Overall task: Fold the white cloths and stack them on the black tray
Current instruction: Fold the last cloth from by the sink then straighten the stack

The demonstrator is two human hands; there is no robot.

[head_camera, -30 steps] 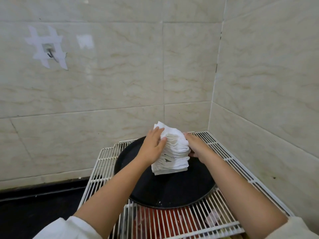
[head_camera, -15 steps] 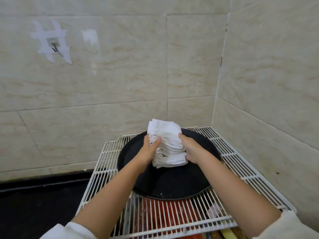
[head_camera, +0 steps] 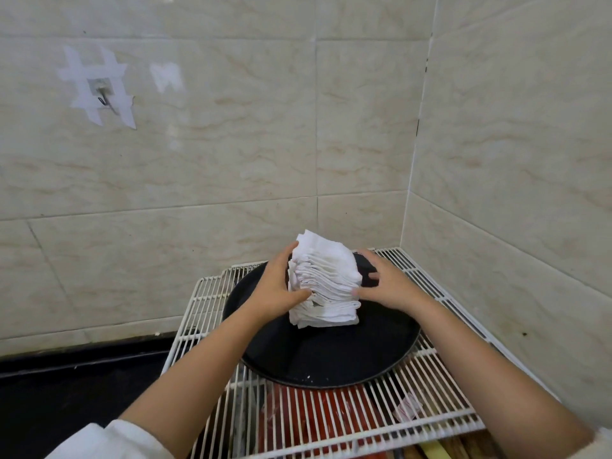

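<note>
A tall stack of folded white cloths (head_camera: 326,283) stands on the round black tray (head_camera: 331,356), leaning a little to the right. My left hand (head_camera: 273,289) presses against the stack's left side, thumb at the front. My right hand (head_camera: 385,284) rests against its right side with the fingers spread. Both hands clasp the stack between them. The lower back of the stack is hidden behind my hands.
The tray sits on a white wire rack (head_camera: 334,422) in a tiled corner; walls stand close behind and to the right. Red items (head_camera: 308,412) lie under the rack. A taped hook (head_camera: 104,97) is on the left wall. A dark floor (head_camera: 66,392) lies to the left.
Both hands have shifted along the stack's sides, the right one from the back to the right side with fingers spread. The stack leans differently and looks more squared.
</note>
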